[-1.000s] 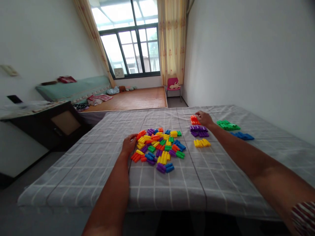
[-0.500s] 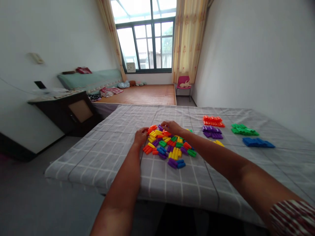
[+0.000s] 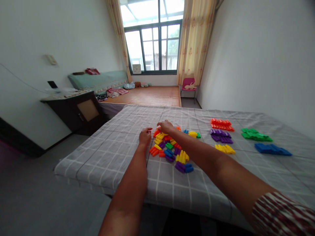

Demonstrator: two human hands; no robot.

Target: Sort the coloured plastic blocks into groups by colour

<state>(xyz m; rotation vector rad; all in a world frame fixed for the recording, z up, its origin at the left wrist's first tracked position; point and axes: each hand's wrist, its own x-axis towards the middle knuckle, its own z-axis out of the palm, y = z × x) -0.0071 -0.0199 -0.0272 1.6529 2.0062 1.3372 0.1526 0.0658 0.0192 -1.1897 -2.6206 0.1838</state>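
Note:
A mixed pile of small red-orange, yellow, purple, green and blue plastic pieces (image 3: 169, 145) lies on the grey checked cloth. My left hand (image 3: 145, 135) is at the pile's left edge, its fingers apart with nothing seen between them. Over the far left part of the pile, my right hand (image 3: 165, 126) has its fingers bent down near orange pieces; whether it grips one is too small to tell. To the right lie sorted groups: orange (image 3: 221, 125), purple (image 3: 221, 136), yellow (image 3: 224, 149), green (image 3: 256, 134) and blue (image 3: 272, 149).
The cloth-covered table (image 3: 98, 160) fills the foreground. Beyond it are a low wooden platform (image 3: 157, 95) with clothes on it and a pink chair (image 3: 189, 82). A dark cabinet (image 3: 73, 111) stands at the left.
My right hand has shifted left across the pile, closer to my left hand. My left hand's fingers have come off the orange pieces. The whole view has swung slightly left.

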